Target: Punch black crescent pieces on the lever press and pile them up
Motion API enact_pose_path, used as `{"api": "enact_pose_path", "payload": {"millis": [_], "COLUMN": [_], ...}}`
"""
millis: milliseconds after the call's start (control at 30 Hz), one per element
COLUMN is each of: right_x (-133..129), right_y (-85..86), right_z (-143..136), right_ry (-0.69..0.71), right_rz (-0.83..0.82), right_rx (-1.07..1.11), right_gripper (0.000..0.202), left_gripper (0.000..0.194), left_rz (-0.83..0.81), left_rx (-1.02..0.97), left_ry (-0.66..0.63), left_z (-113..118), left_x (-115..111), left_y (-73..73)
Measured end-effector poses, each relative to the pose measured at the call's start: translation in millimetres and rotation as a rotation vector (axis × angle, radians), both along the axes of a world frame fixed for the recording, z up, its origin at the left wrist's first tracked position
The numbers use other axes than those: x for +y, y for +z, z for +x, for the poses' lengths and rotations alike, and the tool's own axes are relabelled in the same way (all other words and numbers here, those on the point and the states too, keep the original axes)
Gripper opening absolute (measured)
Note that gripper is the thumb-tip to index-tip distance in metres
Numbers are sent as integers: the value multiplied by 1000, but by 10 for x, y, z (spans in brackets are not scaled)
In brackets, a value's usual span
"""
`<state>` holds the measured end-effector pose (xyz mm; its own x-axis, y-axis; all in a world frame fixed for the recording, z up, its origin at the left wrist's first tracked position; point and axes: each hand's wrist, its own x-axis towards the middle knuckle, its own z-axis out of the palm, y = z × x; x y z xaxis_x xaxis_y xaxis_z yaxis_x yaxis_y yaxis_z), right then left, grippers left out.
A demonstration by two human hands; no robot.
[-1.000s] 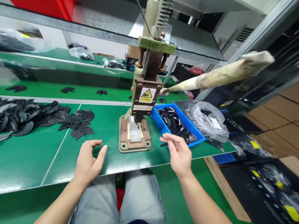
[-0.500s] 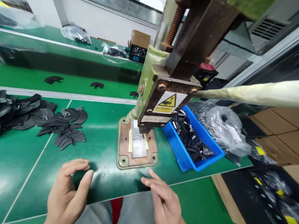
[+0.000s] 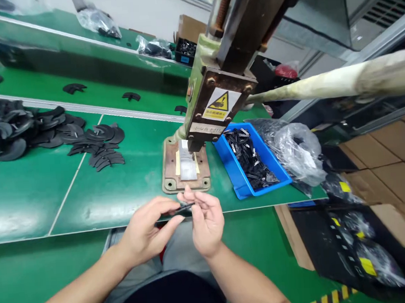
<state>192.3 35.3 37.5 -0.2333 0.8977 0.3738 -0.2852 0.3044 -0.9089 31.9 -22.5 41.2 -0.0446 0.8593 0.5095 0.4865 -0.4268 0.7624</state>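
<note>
A small black part point(image 3: 186, 207) spans the gap between my two hands, in front of the press base point(image 3: 168, 174). Its right end is pinched by my right hand point(image 3: 206, 217). The fingers of my left hand point(image 3: 154, 227) curl at its other end, thumb a little apart. Above the base stands the green hand press point(image 3: 216, 100) with a warning label; a metal plate point(image 3: 188, 167) lies under its ram. To the right, a blue bin point(image 3: 239, 183) holds many small black parts.
Curved black pieces point(image 3: 16, 131) are heaped at the left of the green table point(image 3: 137, 151). The press's long lever point(image 3: 321, 80) reaches right. Plastic bags point(image 3: 298, 150) lie beyond the bin, with cardboard boxes point(image 3: 388, 163) farther right. Behind is a belt with scattered black pieces.
Both hands have come together in front of the press, and the small black part now shows between them. The view has shifted, so the press and table edge appear higher.
</note>
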Motion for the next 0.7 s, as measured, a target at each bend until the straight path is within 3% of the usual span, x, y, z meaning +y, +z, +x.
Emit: {"api": "enact_pose_path", "payload": {"millis": [200, 500, 700], "right_x": [-123, -223, -237], "right_y": [57, -41, -77], "right_z": [168, 393, 474], "right_ry": [47, 26, 24], "right_rz": [100, 253, 279], "right_rx": [-77, -139, -164], "right_gripper": [33, 26, 30], "left_gripper": [16, 23, 24], "left_rz": [87, 123, 120], "left_rx": [120, 334, 324], "left_ry": [54, 81, 53], "left_z": [50, 56, 72], "left_x": [-145, -374, -425], "left_y": [167, 222, 212]}}
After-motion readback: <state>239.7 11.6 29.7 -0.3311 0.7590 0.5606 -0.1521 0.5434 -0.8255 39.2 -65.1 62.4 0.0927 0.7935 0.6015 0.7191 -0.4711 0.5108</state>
